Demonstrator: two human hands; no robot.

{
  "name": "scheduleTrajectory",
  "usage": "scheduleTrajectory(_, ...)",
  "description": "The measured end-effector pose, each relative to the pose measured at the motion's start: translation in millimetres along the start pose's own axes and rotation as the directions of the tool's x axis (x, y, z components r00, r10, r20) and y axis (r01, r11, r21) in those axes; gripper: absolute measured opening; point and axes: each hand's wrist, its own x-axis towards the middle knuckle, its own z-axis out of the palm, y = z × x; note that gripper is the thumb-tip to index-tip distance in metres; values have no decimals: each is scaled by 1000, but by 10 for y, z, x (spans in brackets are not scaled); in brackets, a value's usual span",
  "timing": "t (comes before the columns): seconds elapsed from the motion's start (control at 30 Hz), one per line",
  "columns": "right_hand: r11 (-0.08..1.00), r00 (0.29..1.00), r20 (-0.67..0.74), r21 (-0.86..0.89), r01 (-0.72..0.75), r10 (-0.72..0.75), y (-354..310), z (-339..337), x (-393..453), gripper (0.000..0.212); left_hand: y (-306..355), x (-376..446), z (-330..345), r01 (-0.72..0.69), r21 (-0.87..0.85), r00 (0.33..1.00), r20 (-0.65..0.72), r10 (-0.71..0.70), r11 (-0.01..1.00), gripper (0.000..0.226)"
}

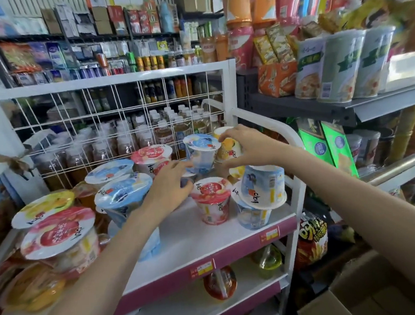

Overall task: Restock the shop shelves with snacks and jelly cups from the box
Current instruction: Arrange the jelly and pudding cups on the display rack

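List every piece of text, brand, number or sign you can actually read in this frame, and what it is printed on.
Jelly cup lids: Korean-style lettering, too warped to quote.
Pink price tags on the shelf edge: digits too blurred.
Red snack bag: large yellow Korean-style characters, not legible enough to quote.
Green-labelled tubs: Chinese characters, too blurred.
Back-wall packets, cans and bottles: too small to read.
No text can be quoted reliably.

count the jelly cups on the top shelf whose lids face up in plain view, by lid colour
red-lid cup: 3
blue-lid cup: 3
yellow-lid cup: 1
total: 7
Flipped, covered or half-hidden cups are left out.
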Motion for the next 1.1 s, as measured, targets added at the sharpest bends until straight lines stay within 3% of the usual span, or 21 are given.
scheduleTrajectory(0.23, 992, 965, 257, -102, 78, -49, 155, 112, 985, 69, -16, 66, 96, -22, 153, 999, -28, 27, 988, 44)
scheduleTrajectory(0.33, 990, 951, 297, -87, 115, -84, 194, 201, 1280, 74, 36, 58, -11, -78, 254, 977, -173, 125, 964, 42)
scheduleTrajectory(0.4, 988, 942, 318, -72, 139, -109, 215, 264, 1409, 79, 30, 47, -201, 27, 327, 972, -229, 51, 945, 44)
scheduleTrajectory(0.5, 986, 910, 403, -80, 147, -103, 251, 357, 1521, 90, -143, 27, -467, 259, 442, 965, -81, -250, 859, 49)
scheduleTrajectory(0.6, 987, 901, 416, -44, 156, -124, 267, 419, 1605, 83, -241, -72, -644, 375, 387, 878, 144, -457, 843, 47)
scheduleTrajectory(0.73, 990, 932, 335, 17, 141, -139, 217, 484, 1688, 65, -205, -173, -780, 348, 334, 841, 301, -449, 876, 89)
scheduleTrajectory(0.83, 992, 964, 240, -29, 121, -111, 155, 488, 1682, 67, -213, -207, -758, 308, 411, 855, 275, -439, 858, 71)
scheduleTrajectory(0.93, 978, 976, 131, 137, 158, -176, -32, 301, 1489, 65, -400, -269, -745, 298, 406, 887, 217, -407, 864, 71)
scheduleTrajectory(1.1, 943, 927, 216, 203, 264, -306, -538, 70, 857, 65, -490, -357, -837, 254, 346, 896, 268, -354, 903, 94)
